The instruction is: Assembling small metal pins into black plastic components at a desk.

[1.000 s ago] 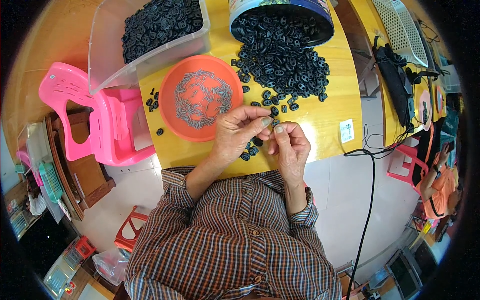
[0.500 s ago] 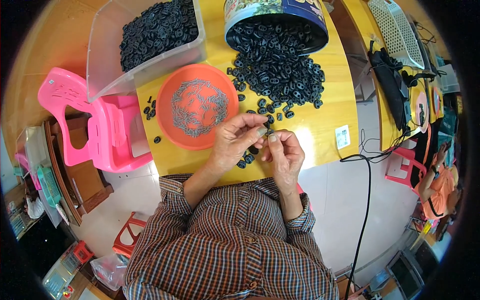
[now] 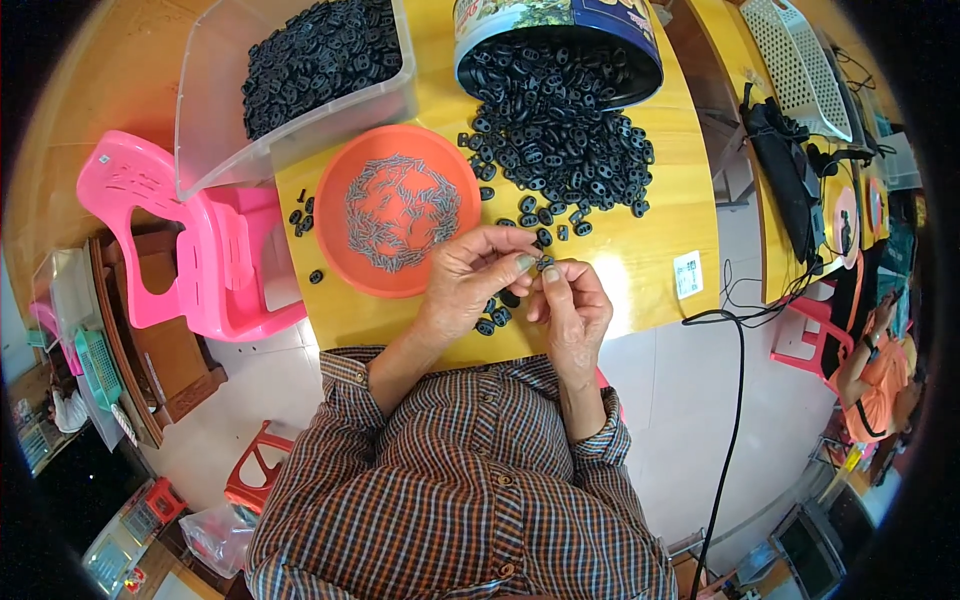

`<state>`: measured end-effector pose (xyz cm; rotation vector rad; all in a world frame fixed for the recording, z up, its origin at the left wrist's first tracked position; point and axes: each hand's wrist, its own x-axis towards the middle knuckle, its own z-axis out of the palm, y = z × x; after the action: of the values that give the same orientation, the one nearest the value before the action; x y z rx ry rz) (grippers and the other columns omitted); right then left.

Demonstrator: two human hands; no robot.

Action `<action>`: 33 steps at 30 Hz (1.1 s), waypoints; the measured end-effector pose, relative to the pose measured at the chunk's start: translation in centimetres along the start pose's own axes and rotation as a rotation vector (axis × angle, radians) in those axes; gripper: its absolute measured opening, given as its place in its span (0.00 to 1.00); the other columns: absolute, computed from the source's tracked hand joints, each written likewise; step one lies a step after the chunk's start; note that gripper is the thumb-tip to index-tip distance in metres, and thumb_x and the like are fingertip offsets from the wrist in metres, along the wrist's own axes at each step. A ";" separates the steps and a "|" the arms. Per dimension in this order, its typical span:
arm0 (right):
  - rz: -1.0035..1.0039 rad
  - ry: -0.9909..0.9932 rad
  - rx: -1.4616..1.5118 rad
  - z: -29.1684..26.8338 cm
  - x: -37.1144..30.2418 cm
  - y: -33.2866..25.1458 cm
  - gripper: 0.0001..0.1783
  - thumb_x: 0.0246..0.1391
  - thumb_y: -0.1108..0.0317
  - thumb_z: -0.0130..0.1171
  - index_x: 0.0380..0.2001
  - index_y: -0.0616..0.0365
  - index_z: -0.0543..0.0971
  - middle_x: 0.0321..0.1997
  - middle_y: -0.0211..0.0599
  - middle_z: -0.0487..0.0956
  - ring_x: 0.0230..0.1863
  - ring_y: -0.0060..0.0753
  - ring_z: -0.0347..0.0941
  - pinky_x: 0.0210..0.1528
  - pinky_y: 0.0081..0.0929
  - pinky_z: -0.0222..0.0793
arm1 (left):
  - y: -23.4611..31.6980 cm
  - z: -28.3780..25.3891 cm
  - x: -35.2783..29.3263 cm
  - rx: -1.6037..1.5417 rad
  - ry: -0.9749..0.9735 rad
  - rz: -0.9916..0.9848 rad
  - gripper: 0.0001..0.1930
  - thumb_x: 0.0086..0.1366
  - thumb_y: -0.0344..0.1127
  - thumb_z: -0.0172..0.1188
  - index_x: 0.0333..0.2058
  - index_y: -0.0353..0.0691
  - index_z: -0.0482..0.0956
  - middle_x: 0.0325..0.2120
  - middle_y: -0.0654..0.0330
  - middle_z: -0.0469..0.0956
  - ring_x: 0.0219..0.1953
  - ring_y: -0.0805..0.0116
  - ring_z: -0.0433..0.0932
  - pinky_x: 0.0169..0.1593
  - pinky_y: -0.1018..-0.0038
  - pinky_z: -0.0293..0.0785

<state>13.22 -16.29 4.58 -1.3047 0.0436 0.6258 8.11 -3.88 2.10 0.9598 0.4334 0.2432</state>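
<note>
Over the front of the yellow table, my two hands meet fingertip to fingertip. My right hand is closed, pinching a small black two-holed plastic piece between thumb and forefinger. Thumb and forefinger of my left hand are pinched together at the left side of that piece; what lies between them is too small to make out. Beside my left hand, an orange-red round dish carries many small grey screws. Several loose black pieces lie under and between my hands.
A tipped round tin spills a heap of black pieces on the yellow table. At the far left stands a clear plastic box of black pieces. A pink chair, a black cable and another person are around the table.
The black piece shows more clearly between my fingertips, turned with its holes up. Both hands stay almost in place; the whole view has shifted slightly.
</note>
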 end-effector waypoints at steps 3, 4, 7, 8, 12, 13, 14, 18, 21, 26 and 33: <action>-0.025 -0.003 -0.036 0.1 0.0 0.1 0.07 0.59 0.68 0.53 0.32 0.61 0.73 0.25 0.31 0.76 0.18 0.14 0.66 0.20 0.12 0.60 | -0.1 -0.2 -0.1 0.013 -0.001 0.021 0.10 0.61 0.23 0.56 0.43 0.32 0.76 0.33 0.59 0.79 0.29 0.78 0.77 0.34 0.82 0.77; -0.024 -0.004 -0.036 0.0 -0.1 0.1 0.07 0.59 0.68 0.53 0.32 0.61 0.73 0.25 0.31 0.76 0.18 0.14 0.66 0.20 0.12 0.60 | -0.1 -0.1 -0.2 0.014 0.001 0.020 0.10 0.61 0.23 0.56 0.43 0.32 0.76 0.33 0.59 0.79 0.29 0.78 0.77 0.34 0.82 0.77; 0.001 -0.018 -0.010 -0.2 -0.1 -0.1 0.05 0.59 0.71 0.52 0.33 0.63 0.71 0.27 0.33 0.77 0.20 0.14 0.67 0.24 0.13 0.64 | 0.0 0.1 -0.1 0.037 0.024 0.012 0.10 0.60 0.21 0.56 0.41 0.31 0.76 0.33 0.58 0.79 0.27 0.77 0.76 0.32 0.81 0.75; 0.013 -0.015 -0.010 -0.2 -0.1 -0.3 0.06 0.59 0.71 0.52 0.33 0.63 0.71 0.27 0.33 0.77 0.20 0.14 0.66 0.24 0.13 0.64 | 0.0 0.1 0.0 0.035 0.035 0.013 0.10 0.60 0.21 0.56 0.41 0.31 0.76 0.33 0.58 0.79 0.26 0.77 0.76 0.32 0.81 0.75; 0.016 -0.021 0.012 -0.4 -0.1 0.3 0.06 0.59 0.70 0.52 0.33 0.62 0.71 0.26 0.32 0.76 0.20 0.14 0.66 0.23 0.13 0.63 | -0.1 0.0 -0.1 0.037 0.033 0.004 0.10 0.60 0.21 0.56 0.41 0.31 0.76 0.31 0.58 0.79 0.25 0.78 0.76 0.31 0.82 0.75; 0.017 -0.020 0.011 -0.4 -0.1 0.2 0.06 0.59 0.70 0.52 0.33 0.62 0.71 0.26 0.32 0.76 0.20 0.14 0.66 0.23 0.13 0.63 | -0.1 0.1 -0.1 0.037 0.033 0.003 0.10 0.60 0.21 0.56 0.41 0.31 0.76 0.31 0.58 0.79 0.25 0.78 0.76 0.31 0.82 0.75; 0.013 -0.023 0.007 -0.3 -0.1 0.1 0.06 0.60 0.70 0.52 0.33 0.62 0.71 0.26 0.31 0.76 0.20 0.14 0.66 0.23 0.13 0.62 | -0.1 0.1 0.0 0.030 0.031 0.009 0.10 0.60 0.21 0.56 0.41 0.31 0.76 0.31 0.58 0.79 0.25 0.78 0.76 0.31 0.82 0.75; 0.001 -0.029 0.003 -0.3 0.0 0.2 0.06 0.60 0.70 0.52 0.32 0.62 0.70 0.26 0.30 0.75 0.20 0.14 0.66 0.23 0.13 0.62 | 0.1 0.3 -0.1 0.043 0.036 0.003 0.10 0.60 0.21 0.57 0.41 0.32 0.77 0.29 0.60 0.79 0.25 0.78 0.76 0.30 0.82 0.75; -0.005 -0.030 -0.027 -0.1 -0.1 0.0 0.06 0.60 0.70 0.52 0.32 0.62 0.71 0.25 0.30 0.75 0.20 0.13 0.66 0.24 0.12 0.63 | 0.0 0.2 -0.1 0.046 0.033 0.022 0.09 0.60 0.21 0.57 0.41 0.32 0.77 0.28 0.61 0.79 0.25 0.78 0.75 0.31 0.83 0.75; -0.103 -0.023 -0.112 0.1 -0.2 0.2 0.05 0.59 0.72 0.51 0.32 0.62 0.71 0.26 0.30 0.74 0.20 0.14 0.66 0.23 0.12 0.62 | 0.1 0.1 -0.1 0.081 -0.006 0.042 0.10 0.62 0.23 0.56 0.43 0.31 0.75 0.30 0.61 0.78 0.27 0.80 0.76 0.32 0.84 0.74; -0.365 -0.031 -0.402 -0.4 0.1 0.2 0.05 0.58 0.74 0.51 0.29 0.63 0.71 0.26 0.30 0.71 0.20 0.14 0.66 0.23 0.12 0.61 | 0.2 0.4 -0.2 0.184 -0.014 0.098 0.10 0.61 0.22 0.56 0.42 0.32 0.76 0.29 0.63 0.79 0.27 0.81 0.76 0.32 0.85 0.75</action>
<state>13.30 -16.57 4.24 -1.6391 -0.3549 0.3490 8.07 -4.12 2.53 1.1640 0.4010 0.2892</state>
